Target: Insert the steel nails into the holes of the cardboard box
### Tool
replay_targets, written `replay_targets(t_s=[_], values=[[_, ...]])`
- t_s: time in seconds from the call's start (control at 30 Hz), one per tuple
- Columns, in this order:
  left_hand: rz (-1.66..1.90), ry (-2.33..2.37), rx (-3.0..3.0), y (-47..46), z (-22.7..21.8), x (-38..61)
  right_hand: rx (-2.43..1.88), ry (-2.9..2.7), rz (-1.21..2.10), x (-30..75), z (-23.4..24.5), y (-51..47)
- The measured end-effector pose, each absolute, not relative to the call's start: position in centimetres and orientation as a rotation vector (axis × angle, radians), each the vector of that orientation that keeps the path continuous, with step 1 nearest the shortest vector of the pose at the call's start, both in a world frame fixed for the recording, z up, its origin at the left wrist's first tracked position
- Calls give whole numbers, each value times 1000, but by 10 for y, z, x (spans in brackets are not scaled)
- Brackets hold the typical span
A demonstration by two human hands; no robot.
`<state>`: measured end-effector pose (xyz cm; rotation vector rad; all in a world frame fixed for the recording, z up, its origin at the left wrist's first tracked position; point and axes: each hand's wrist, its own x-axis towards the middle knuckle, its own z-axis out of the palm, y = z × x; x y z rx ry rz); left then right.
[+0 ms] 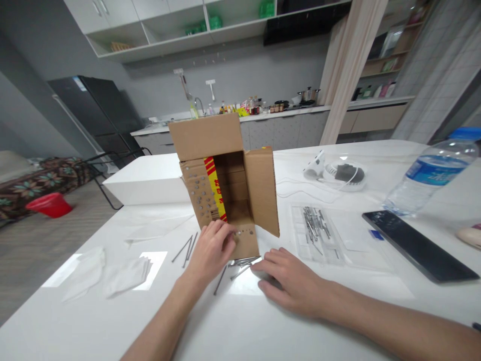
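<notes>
A small cardboard box (pixel 240 195) stands on the white table (pixel 240 321), its open side facing me, flaps spread, nail heads dotted over its left and lower flaps. My left hand (pixel 212 248) rests against the box's lower front flap, fingers curled at the flap's edge. My right hand (pixel 289 281) lies palm down on the table just right of it, fingers together, their tips by a small heap of loose nails (pixel 242 263). More nails (pixel 186 248) lie left of my left hand.
A clear plastic tray of nails (pixel 315 225) sits right of the box. Further right lie a dark tablet (pixel 417 245) and a water bottle (pixel 428 175). A white box (pixel 146 183) stands behind, crumpled tissues (pixel 112 273) at the left, cables and a round case (pixel 343 173) at the back.
</notes>
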<state>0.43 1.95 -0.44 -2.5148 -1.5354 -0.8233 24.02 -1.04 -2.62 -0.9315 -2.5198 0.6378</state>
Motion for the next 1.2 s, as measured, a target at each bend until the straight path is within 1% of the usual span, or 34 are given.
replay_targets(t_s=[0.63,1.2], values=[[-796,-1563,-2554,22,-6,2,-934,-2530,634,240,-25,-10],[-846,-1568,-2545,23,-7,2,-927,-2530,627,240,-26,-10]])
